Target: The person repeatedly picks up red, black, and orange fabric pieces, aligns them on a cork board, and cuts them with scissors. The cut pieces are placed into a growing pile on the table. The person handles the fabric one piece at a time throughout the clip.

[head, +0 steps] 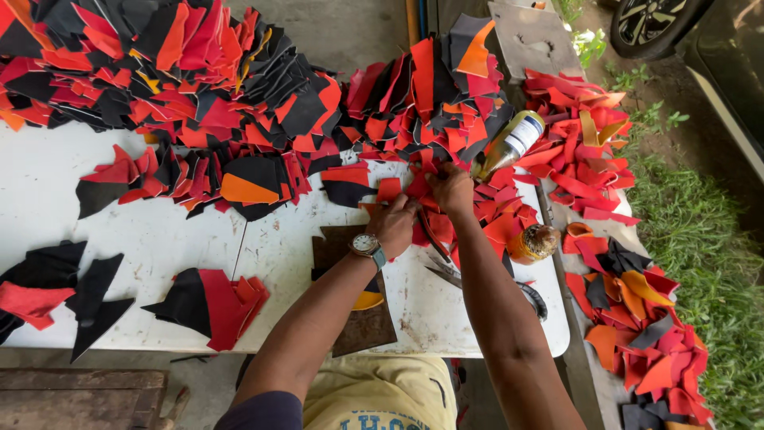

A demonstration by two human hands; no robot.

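Observation:
Both my hands reach into a heap of red, orange and black cut leather pieces (pixel 446 119) at the far middle of a white table (pixel 159 239). My left hand (pixel 394 223), with a wristwatch (pixel 367 245) on its wrist, closes on small red pieces near a black piece (pixel 348 191). My right hand (pixel 452 189) is curled down, gripping red pieces in the pile. A dark brown cutting board (pixel 354 318) lies under my left forearm, and scissors (pixel 450 275) lie under my right forearm.
Larger piles of pieces (pixel 159 72) fill the table's back left, smaller stacks (pixel 215 306) sit in front. A plastic glue bottle (pixel 509 143) lies on its side; an amber jar (pixel 533 243) stands at the right edge. More pieces (pixel 645 318) cover a side bench. Grass lies right.

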